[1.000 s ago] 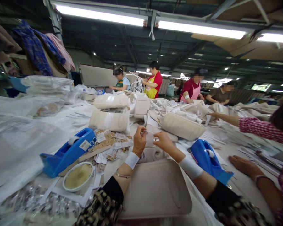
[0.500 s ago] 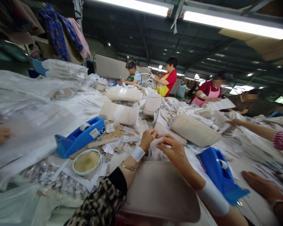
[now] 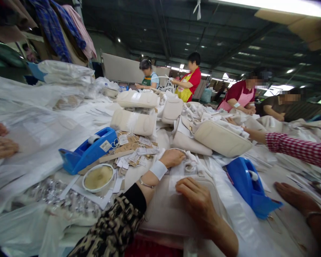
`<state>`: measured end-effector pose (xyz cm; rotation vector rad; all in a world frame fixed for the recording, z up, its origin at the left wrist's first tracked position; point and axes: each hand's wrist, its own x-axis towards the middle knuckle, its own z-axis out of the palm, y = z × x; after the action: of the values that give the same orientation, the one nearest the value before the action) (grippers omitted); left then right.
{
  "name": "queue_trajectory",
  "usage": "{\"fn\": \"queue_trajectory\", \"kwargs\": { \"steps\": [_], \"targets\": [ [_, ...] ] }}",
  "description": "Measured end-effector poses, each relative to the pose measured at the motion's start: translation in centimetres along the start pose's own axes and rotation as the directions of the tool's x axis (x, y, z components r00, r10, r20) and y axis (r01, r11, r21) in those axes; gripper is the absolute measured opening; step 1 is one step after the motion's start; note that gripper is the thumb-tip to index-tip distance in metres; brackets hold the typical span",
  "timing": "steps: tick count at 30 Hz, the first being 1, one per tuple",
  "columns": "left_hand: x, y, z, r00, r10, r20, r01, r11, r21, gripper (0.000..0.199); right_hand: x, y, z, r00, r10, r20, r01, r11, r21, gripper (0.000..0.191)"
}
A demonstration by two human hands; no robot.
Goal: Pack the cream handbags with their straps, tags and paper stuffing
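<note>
Cream handbag (image 3: 173,210) lying flat on the table at the near edge, straight ahead. Right hand (image 3: 196,198) resting palm down on the bag's upper face, fingers spread and slack, closed on nothing. Left hand (image 3: 173,158) just beyond the bag's far edge, fingers curled down onto the white straps and paper (image 3: 191,165) bunched at the bag's top; cannot tell whether anything is actually pinched, since the fingertips are hidden under the hand. White band (image 3: 158,170) round the left wrist, thin bangle (image 3: 144,184) just behind it, patterned sleeve (image 3: 115,228) lower down. So: bag under the right palm, its top end touching or just beneath the left fingers.

Left of the bag, a round white dish (image 3: 97,177) with a tan pad inside, and behind that a blue tape dispenser (image 3: 88,150). Heap of paper tags (image 3: 135,153) between the dispenser and the left hand. Second blue tape dispenser (image 3: 250,185) just right of the bag. More cream bags (image 3: 222,137) stacked further up the table. Clear plastic sheeting (image 3: 37,132) spread over the left side, with another person's hands (image 3: 0,141) on it at the picture's edge. Co-worker's hand (image 3: 294,196) flat on the table at the right, and a checked red sleeve (image 3: 299,150) reaching in above it. Several people standing at the far end.
</note>
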<state>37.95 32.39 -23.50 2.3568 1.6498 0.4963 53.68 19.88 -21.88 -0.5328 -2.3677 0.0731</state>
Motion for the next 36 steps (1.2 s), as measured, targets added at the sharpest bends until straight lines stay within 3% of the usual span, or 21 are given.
{"fn": "queue_trajectory", "kwargs": {
  "steps": [9, 14, 19, 24, 26, 29, 31, 33, 36],
  "targets": [
    [0.3, 0.1, 0.3, 0.999, 0.007, 0.042, -0.011, 0.996, 0.087, 0.039, -2.7, -2.0, 0.0, 0.992, -0.124, 0.021, 0.121, 0.988, 0.095, 0.026],
    [0.5, 0.2, 1.0, 0.999, 0.027, 0.022, -0.029, 0.996, 0.087, 0.035, -5.6, -1.4, 1.1, 0.994, -0.104, 0.019, 0.104, 0.994, -0.013, 0.023],
    [0.4, 0.8, 1.4, 0.996, 0.026, -0.083, -0.021, 0.998, 0.062, 0.032, -7.1, -1.9, 2.0, 0.996, -0.069, 0.051, 0.075, 0.989, -0.127, 0.022],
    [0.0, 1.7, -0.8, 0.968, 0.018, -0.251, -0.020, 1.000, -0.006, 0.032, -7.5, -2.3, 2.4, 0.996, -0.061, 0.061, 0.069, 0.988, -0.135, 0.028],
    [-1.3, 2.4, -2.0, 0.950, 0.038, -0.311, -0.048, 0.999, -0.023, 0.031, -7.7, -2.3, 2.4, 0.997, -0.055, 0.059, 0.061, 0.991, -0.115, 0.027],
    [-5.5, 3.8, -2.6, 0.932, 0.117, -0.342, -0.134, 0.991, -0.027, 0.024, -7.8, -2.5, 2.4, 0.998, -0.042, 0.036, 0.044, 0.996, -0.077, 0.029],
    [-9.2, 4.3, -2.0, 0.930, 0.216, -0.296, -0.235, 0.972, -0.031, 0.022, -7.6, -2.7, 2.4, 0.999, -0.029, 0.017, 0.030, 0.998, -0.048, 0.030],
    [-12.7, 4.4, -0.8, 0.903, 0.350, -0.249, -0.369, 0.929, -0.031, 0.024, -7.2, -2.8, 2.3, 1.000, -0.021, 0.010, 0.021, 0.999, -0.026, 0.030],
    [-16.1, 3.7, 1.0, 0.870, 0.450, -0.201, -0.456, 0.890, 0.017, 0.034, -7.1, -2.8, 1.8, 1.000, -0.012, 0.018, 0.012, 1.000, 0.010, 0.030]
  ]
}}
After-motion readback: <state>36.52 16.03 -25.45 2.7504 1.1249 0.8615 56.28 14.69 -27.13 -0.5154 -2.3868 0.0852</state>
